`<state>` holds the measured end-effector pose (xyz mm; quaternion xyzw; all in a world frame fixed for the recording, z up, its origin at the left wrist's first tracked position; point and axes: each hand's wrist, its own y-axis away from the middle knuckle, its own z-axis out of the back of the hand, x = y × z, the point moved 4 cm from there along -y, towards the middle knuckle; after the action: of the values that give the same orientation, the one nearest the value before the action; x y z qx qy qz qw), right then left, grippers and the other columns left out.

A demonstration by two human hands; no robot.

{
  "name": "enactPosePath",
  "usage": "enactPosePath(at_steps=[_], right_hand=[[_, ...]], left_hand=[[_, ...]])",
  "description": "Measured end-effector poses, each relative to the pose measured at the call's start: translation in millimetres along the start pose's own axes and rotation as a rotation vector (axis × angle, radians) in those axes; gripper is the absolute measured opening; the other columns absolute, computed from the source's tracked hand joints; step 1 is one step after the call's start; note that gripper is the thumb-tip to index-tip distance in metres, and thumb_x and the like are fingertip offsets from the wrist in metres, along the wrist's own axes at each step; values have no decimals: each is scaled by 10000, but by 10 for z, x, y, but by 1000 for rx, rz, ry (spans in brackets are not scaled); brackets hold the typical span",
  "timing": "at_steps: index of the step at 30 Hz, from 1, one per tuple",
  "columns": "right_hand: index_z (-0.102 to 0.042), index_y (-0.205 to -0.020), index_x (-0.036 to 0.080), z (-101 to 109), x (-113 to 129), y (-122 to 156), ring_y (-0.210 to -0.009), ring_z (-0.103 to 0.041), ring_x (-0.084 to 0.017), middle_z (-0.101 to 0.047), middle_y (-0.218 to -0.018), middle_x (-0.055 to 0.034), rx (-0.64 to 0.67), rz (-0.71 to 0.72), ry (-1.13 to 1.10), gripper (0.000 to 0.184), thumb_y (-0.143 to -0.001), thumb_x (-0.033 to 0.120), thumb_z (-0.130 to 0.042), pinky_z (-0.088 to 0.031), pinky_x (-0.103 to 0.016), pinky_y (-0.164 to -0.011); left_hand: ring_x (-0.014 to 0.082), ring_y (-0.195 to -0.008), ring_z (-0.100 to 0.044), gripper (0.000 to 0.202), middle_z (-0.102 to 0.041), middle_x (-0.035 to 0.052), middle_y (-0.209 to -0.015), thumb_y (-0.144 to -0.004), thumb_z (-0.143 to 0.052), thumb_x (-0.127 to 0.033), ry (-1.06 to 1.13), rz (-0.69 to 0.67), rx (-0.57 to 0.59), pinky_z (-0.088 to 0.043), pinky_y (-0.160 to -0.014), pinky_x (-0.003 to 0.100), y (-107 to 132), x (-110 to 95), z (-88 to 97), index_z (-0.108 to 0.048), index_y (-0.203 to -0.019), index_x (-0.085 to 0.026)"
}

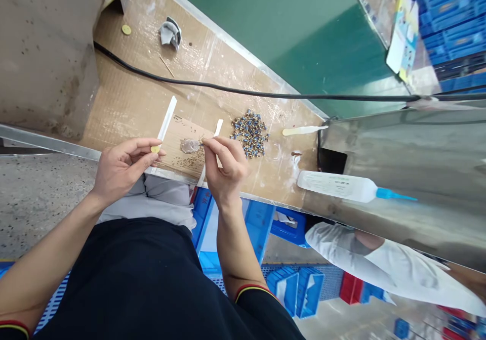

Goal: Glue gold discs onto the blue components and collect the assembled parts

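Note:
My left hand (123, 164) pinches a small yellow disc (155, 149) between thumb and fingers, above the near edge of a cardboard-covered bench (129, 102). My right hand (225, 164) is closed in a pinch on a thin stick or pick whose tip touches a clear glue blob (190, 145) on a small cardboard piece (178, 153). A pile of small blue-and-brass parts (250, 132) lies just right of my right hand.
A white glue bottle with a blue nozzle (341, 185) lies at right beside a shiny metal housing (410, 168). A black cable (228, 91) crosses the bench. A wooden spatula (301, 130), crumpled foil (170, 32) and another yellow disc (126, 29) lie farther off. Another person's white sleeve (383, 264) is at lower right.

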<state>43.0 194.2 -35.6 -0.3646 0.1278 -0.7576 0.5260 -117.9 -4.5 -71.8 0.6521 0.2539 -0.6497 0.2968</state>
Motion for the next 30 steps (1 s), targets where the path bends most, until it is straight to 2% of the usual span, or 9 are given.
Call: enactPosePath(at_steps=[6,9,13,16,20,23,30], right_hand=[[-855,-1245,289,4,-26,2,-1029,-810,-209,-849,-1125,-41,5,21,32,235,-1153,135,-703,-658,-394,-925],[-863,-1227,281,45,-33,-7,-1029,-814,-211,-851,-1115,-43,-45,19,57,228,-1147,134,-709,-666,-390,-918],[-867,-1229,307,158,35,15,-1033,-827,-215,-848,-1115,-29,-137,-41,3,237,-1128,138,-735,-689,-403,-928],[-862,-1222,322,237,174,72,-1051,-834,-224,-847,-1128,-20,-174,-123,-89,208,-1120,170,-765,-709,-423,-933],[-857,-1214,330,263,418,157,-1044,-837,-220,-840,-1116,-22,-155,-219,-240,186,-1129,197,-758,-722,-413,-908],[-848,-1242,331,236,572,190,-1013,-850,-213,-847,-1126,-26,-121,-198,-334,225,-1126,164,-751,-737,-399,-888],[-866,-1303,331,191,664,216,-1022,-864,-196,-871,-1174,-25,-107,-151,-392,341,-1090,77,-783,-752,-356,-900]], left_hand=[[169,-960,-914,238,-940,34,-1104,-1083,-881,-300,24,16,10,-756,-917,251,0,26,6,-897,-1317,-261],[187,-995,-917,272,-940,49,-1129,-1087,-880,-344,23,45,19,-760,-965,283,15,34,-3,-895,-1343,-253],[200,-1007,-919,304,-940,63,-1157,-1094,-871,-375,77,116,51,-765,-960,295,103,-3,-90,-888,-1369,-248],[199,-953,-918,306,-941,59,-1144,-1103,-857,-395,69,133,75,-770,-935,301,201,-88,-190,-887,-1376,-261],[203,-934,-918,327,-940,45,-1178,-1120,-836,-432,35,115,95,-770,-956,321,306,-219,-290,-874,-1408,-283],[210,-962,-925,299,-942,20,-1147,-1124,-835,-425,-17,87,95,-767,-935,303,349,-308,-315,-880,-1396,-309],[223,-1099,-924,267,-922,-10,-1299,-1152,-783,-343,-161,-47,114,-766,-1026,332,389,-442,-313,-867,-1406,-341]])
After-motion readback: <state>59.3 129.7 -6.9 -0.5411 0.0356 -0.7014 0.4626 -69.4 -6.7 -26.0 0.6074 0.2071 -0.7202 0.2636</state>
